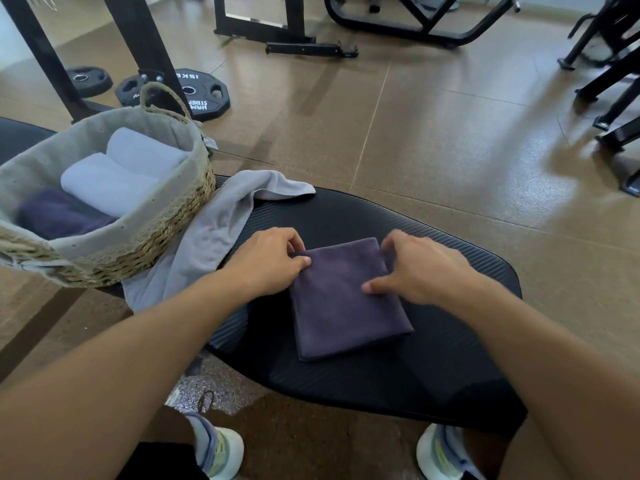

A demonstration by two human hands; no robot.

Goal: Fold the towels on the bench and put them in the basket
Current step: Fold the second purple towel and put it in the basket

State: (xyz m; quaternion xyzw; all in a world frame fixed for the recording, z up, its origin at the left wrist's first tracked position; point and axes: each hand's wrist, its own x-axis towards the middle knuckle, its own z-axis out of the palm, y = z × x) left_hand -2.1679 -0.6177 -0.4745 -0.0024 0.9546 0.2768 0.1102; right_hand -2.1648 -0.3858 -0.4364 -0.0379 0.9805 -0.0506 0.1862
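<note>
A dark purple towel [346,299], folded into a flat rectangle, lies at the centre of the frame on the black ribbed desk [450,258]. The left hand [273,261] pinches the towel's upper left corner, fingers [298,245] curled over the edge and thumb pressed on the cloth. The right hand [415,268] is at the towel's upper right edge: its thumb lies flat on the top surface, and its curled fingers are at the upper right corner. This hand is motion-blurred, so whether they actually grip the fabric cannot be told.

A grey towel [221,230] lies unfolded and rumpled left of centre, draped across the desk edge, one end running under the basket [166,237]. The basket, woven with a grey cloth liner and a rope handle, stands on the desk at the left of the frame. Inside it are two pale rolled towels [114,181] side by side and a dark purple folded towel [59,216] at its lower left.

Weight plates [204,91] lie on the brown floor [433,133] at upper left, beside a black frame. Further black exercise frames occupy the top and upper right. Two pale sports shoes [218,448] show at the bottom edge.
</note>
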